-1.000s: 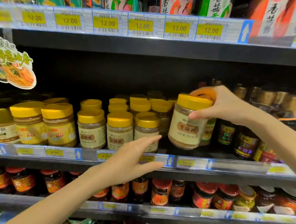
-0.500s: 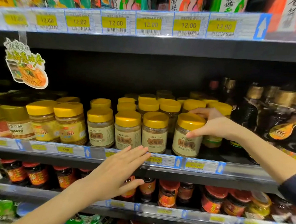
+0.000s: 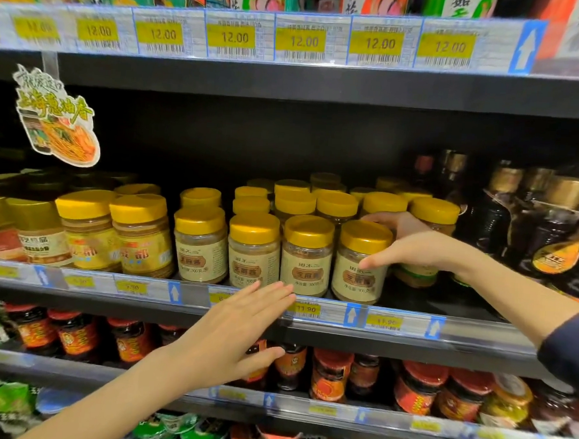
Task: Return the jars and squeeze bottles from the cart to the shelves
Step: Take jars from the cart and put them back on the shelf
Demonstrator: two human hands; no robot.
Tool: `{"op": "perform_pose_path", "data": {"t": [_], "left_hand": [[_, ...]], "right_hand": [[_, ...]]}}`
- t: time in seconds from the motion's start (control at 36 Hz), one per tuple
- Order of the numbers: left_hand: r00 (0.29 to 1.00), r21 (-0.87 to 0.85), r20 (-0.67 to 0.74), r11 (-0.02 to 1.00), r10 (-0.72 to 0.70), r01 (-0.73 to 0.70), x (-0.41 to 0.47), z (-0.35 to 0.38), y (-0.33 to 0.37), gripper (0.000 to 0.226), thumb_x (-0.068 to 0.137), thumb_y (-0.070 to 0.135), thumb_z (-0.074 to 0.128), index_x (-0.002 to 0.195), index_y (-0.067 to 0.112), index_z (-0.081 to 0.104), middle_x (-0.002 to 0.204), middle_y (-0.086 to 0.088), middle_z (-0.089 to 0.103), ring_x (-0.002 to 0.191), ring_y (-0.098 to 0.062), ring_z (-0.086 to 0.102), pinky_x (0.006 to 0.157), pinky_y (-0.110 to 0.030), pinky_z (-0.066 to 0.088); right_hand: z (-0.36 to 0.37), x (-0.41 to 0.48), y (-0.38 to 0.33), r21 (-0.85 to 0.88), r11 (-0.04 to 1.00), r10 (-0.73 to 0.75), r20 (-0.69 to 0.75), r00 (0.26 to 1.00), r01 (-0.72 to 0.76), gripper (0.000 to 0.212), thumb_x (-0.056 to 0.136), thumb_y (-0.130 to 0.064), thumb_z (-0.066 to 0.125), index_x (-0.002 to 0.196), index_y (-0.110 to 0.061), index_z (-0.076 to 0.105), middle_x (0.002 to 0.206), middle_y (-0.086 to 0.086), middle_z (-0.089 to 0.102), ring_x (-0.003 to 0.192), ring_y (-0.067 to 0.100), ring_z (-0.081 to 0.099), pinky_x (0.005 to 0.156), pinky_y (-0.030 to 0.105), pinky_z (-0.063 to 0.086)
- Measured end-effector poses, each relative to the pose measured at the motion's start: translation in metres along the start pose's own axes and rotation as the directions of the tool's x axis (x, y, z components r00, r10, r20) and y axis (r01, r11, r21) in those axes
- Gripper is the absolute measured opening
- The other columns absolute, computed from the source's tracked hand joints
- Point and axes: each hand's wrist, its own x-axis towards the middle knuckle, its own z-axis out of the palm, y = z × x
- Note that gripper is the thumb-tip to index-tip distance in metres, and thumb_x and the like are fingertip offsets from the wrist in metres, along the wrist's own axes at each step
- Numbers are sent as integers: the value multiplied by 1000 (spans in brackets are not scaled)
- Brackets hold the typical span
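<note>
The jar (image 3: 362, 261), in the air a second ago, now stands at the front edge of the shelf (image 3: 393, 322). The right hand (image 3: 412, 243) still clasps it, fingers (image 3: 383, 219) behind, thumb in front; the left hand (image 3: 237, 335) hovers flat and empty. Only release remains.

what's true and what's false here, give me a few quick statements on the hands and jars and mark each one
1. The right hand holds the rightmost front jar, thumb on its label. True.
2. That jar is lifted clear of the shelf. False: it stands on the shelf, in the front row.
3. The left hand holds a jar. False: it is flat, fingers straight, at the shelf's edge, and holds nothing.
4. The jar's lid is yellow. True.
5. The top tags read 12.00. True.
</note>
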Motion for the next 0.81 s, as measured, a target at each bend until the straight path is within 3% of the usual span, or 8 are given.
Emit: {"op": "perform_pose_path", "data": {"t": [0.22,0.33,0.44,0.58,0.67,0.81], "left_hand": [[1000,-40,4,999,-7,8,-2,-2,2,69,90,54,40,146,14,29,152,0,30,140,-12,26,112,-45,19],[998,-116,69,993,-4,12,1,-8,2,73,90,54,38,149,16,19,156,2,16,144,-9,10,115,-37,-1],[993,-162,119,987,18,1,2,-13,-1,70,92,50,31,150,22,4,157,9,-2,142,-1,-7,112,-20,-14],[992,-253,122,968,24,8,-9,-23,-13,65,97,41,40,150,22,7,155,11,3,138,4,-3,110,-13,-11],[991,-267,128,964,30,6,-23,-28,-23,64,96,38,44,150,22,12,156,9,9,143,-1,7,114,-16,0],[976,-237,217,970,-2,54,-66,-37,-54,65,96,41,42,150,24,10,157,10,9,144,-4,11,111,-13,2]], "right_hand": [[-3,-2,-7,-63,998,31,67,997,-27,90,65,-32,81,141,-30,33,143,-2,42,129,22,43,105,42,42],[-7,-9,-16,-130,991,42,95,995,-29,101,54,-49,79,141,-35,30,145,-4,39,130,21,42,106,42,40],[-10,-23,-23,-194,981,26,54,998,-15,94,64,-40,78,143,-27,28,145,-3,39,130,21,43,108,40,38],[-3,-55,-32,-339,941,6,-24,1000,-14,71,75,-25,75,136,-16,40,138,0,50,124,19,50,104,35,42],[12,-83,-44,-520,853,-19,-86,996,-28,78,78,-29,72,143,-14,30,145,5,42,130,19,42,108,32,36],[61,-118,-78,-693,720,-1,27,1000,19,76,87,-41,57,148,-26,14,156,-7,16,140,12,27,111,26,30]]}}
